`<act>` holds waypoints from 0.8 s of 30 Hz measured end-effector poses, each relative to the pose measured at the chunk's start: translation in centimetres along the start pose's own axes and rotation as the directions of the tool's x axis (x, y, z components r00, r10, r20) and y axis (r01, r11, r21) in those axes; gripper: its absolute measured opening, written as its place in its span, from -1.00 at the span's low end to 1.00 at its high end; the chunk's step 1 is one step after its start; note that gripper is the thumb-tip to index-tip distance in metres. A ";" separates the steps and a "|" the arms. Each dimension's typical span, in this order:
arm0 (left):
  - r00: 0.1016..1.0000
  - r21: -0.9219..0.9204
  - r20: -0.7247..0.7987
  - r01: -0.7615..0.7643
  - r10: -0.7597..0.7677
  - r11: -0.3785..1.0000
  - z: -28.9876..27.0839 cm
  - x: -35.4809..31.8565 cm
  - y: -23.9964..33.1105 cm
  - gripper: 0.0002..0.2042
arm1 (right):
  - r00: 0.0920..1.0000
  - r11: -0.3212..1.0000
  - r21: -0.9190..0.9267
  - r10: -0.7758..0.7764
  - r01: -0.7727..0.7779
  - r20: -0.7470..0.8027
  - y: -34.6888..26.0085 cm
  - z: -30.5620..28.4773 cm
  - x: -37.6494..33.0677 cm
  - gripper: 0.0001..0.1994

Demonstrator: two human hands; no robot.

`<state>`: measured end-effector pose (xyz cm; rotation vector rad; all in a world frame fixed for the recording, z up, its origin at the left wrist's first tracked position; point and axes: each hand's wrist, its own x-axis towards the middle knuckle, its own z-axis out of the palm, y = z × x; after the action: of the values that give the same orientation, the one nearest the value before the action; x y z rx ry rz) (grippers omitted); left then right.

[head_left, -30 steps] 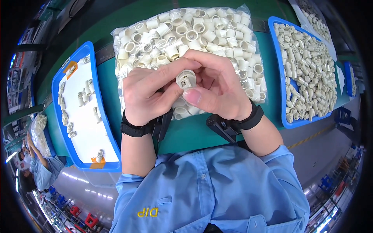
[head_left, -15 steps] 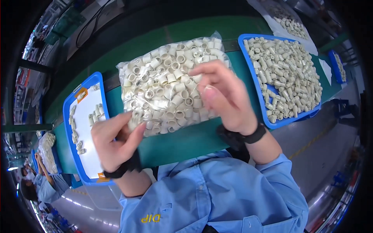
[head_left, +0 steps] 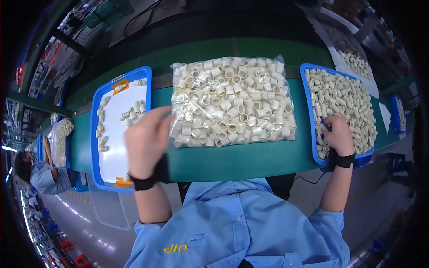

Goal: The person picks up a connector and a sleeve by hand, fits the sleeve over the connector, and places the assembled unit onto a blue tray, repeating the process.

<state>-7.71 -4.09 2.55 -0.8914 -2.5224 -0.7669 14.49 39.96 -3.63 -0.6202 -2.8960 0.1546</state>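
Observation:
My right hand (head_left: 339, 135) reaches into the right blue tray (head_left: 308, 100), its curled fingertips down among a heap of small cream cylindrical parts (head_left: 344, 96). Whatever is between those fingers is hidden. Between the left blue tray (head_left: 94, 134) and a clear plastic bag (head_left: 234, 107) hovers my left hand (head_left: 147, 140), smeared by motion, its fingertips by the bag's left edge. Short, hollow cream sleeves fill the bag, which lies flat in front of me. Several cream parts (head_left: 136, 108) lie on the left tray's white sheet, some in a row along its left side.
A green bench (head_left: 214, 163) carries the trays and bag. Another bag of parts (head_left: 355, 64) lies beyond the right tray, with a small blue tray (head_left: 397, 114) farther right. At far left a person in blue (head_left: 49, 174) sits beside a bag of parts (head_left: 62, 134).
My right hand has left its place over the bag and gone right, down into the right tray. My left hand has risen slightly beside the bag's left edge. The whole view has shifted.

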 end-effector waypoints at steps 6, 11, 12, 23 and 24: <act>0.982 -0.026 0.123 -0.139 0.141 0.990 7.5 4.7 1.7 -0.90 | 0.990 0.991 -0.066 0.117 -0.112 0.076 -0.2 0.8 0.6 -0.77; 0.958 -0.064 0.284 0.043 -0.023 0.997 9.9 6.2 2.6 -0.82 | 0.990 0.982 0.137 0.133 -0.127 -0.034 -2.8 -2.3 0.5 -0.79; 0.957 -0.065 0.290 0.039 -0.018 0.997 10.3 6.3 2.5 -0.82 | 0.989 0.966 0.243 0.110 -0.083 -0.096 -4.1 -2.9 0.7 -0.80; 0.972 -0.409 0.221 0.019 0.079 0.912 9.6 5.9 0.6 -0.81 | 0.861 0.474 0.719 -0.266 0.508 -0.433 -21.0 -2.2 6.2 -0.74; 0.970 -0.412 0.229 0.019 0.083 0.911 9.5 5.7 1.0 -0.81 | 0.865 0.478 0.721 -0.259 0.501 -0.430 -21.8 -1.5 6.8 -0.74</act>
<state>-12.68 4.91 -1.77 -1.2257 -2.5854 -1.2834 0.04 23.09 1.82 0.1961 -2.2117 1.1723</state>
